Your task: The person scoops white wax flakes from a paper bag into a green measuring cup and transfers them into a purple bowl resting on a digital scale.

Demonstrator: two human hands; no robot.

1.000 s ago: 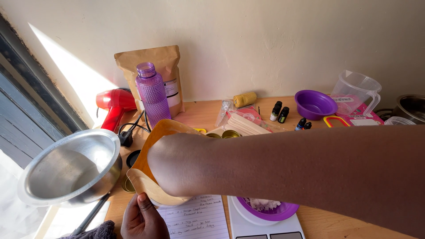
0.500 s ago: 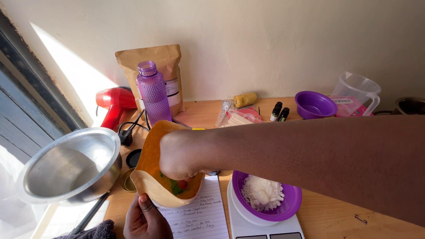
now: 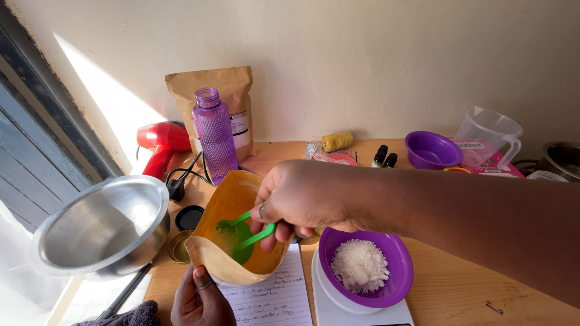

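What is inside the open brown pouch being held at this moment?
Inside the brown pouch, a green scoop held by the right hand dips in. The left hand grips the pouch from below. Any contents under the scoop cannot be seen.

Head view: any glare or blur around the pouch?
Head view: sharp, no blur; hard sunlight from the left blows out the lower-left corner and glares on the steel bowl; the pouch interior and green scoop are evenly lit, with the right hand clear.

Green scoop [image 3: 241,232], tan pouch [image 3: 238,232], purple bowl [image 3: 368,265], white flakes [image 3: 359,265]
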